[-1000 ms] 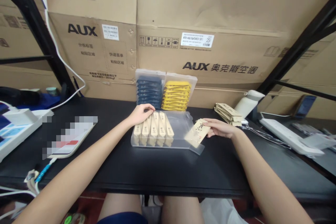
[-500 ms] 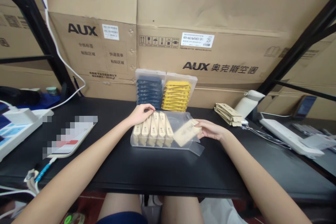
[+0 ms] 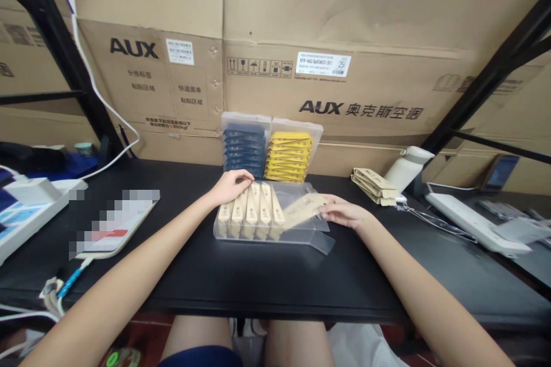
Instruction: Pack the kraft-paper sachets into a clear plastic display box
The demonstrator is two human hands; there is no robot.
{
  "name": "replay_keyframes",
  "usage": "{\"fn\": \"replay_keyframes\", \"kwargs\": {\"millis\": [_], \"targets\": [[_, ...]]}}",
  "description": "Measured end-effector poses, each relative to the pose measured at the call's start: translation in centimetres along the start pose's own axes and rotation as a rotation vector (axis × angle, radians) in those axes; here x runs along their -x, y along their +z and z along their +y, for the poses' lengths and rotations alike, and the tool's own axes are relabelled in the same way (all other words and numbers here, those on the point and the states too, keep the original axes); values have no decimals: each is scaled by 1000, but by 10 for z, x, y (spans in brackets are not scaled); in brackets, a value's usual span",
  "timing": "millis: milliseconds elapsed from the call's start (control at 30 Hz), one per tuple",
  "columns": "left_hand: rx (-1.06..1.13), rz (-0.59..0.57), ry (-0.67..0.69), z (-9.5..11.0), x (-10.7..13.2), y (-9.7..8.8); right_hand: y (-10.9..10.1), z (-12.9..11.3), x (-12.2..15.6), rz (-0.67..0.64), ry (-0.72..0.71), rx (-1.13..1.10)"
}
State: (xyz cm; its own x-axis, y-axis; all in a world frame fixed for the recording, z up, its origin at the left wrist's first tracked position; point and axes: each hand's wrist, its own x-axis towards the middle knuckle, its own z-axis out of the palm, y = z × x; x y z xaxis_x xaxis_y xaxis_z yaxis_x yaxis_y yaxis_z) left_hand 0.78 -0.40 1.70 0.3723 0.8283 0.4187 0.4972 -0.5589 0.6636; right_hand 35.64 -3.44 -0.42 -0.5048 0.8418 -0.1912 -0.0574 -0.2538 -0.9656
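Observation:
A clear plastic box [image 3: 301, 235] lies on its side on the black table, with several beige sachets [image 3: 249, 215] standing in a row inside it. My left hand [image 3: 230, 185] rests on the far ends of those sachets, fingers curled over them. My right hand [image 3: 344, 213] pinches one more beige sachet [image 3: 303, 210] and holds it slanted inside the box's open right end, next to the row. The box flap [image 3: 322, 242] hangs open toward me.
Two filled clear boxes stand behind, one of blue sachets [image 3: 244, 149], one of yellow sachets [image 3: 288, 156]. A loose pile of beige sachets [image 3: 375, 185] and a white bottle [image 3: 407, 167] lie at right. A phone [image 3: 114, 223] and cables are at left. Cardboard cartons [image 3: 327, 69] wall the back.
My right hand has carried the beige sachet leftward from outside the flap into the box opening, beside the row. My left hand has stayed on the sachets.

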Motion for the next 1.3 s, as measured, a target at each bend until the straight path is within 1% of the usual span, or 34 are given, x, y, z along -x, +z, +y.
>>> {"fn": "replay_keyframes", "kwargs": {"millis": [100, 167, 300, 367, 500, 700, 800, 1067, 1200, 1300], "targets": [[-1, -1, -6, 1, 0, 0, -4, 2, -3, 31, -22, -16], [0, -4, -8, 1, 0, 0, -2, 2, -3, 24, -12, -15], [-3, -8, -4, 2, 0, -1, 7, -3, 0, -38, 11, -24], [-5, -7, -2, 2, 0, 0, 13, -5, 1, -43, 28, -27], [0, -3, 0, 1, 0, 0, 21, -8, 1, 26, 56, 7], [0, 2, -3, 1, 0, 0, 36, -3, -7, 108, -87, 49], [-2, -1, -4, 1, 0, 0, 40, -1, -10, 138, -127, 100], [-5, -3, -11, 3, 1, 0, 43, 0, -6, 33, -144, 126], [-7, 2, -13, 1, 0, 0, 45, 4, -10, 54, -167, 80], [0, -2, -7, 0, 0, 1, 47, 7, -13, 98, -191, 124]]}}
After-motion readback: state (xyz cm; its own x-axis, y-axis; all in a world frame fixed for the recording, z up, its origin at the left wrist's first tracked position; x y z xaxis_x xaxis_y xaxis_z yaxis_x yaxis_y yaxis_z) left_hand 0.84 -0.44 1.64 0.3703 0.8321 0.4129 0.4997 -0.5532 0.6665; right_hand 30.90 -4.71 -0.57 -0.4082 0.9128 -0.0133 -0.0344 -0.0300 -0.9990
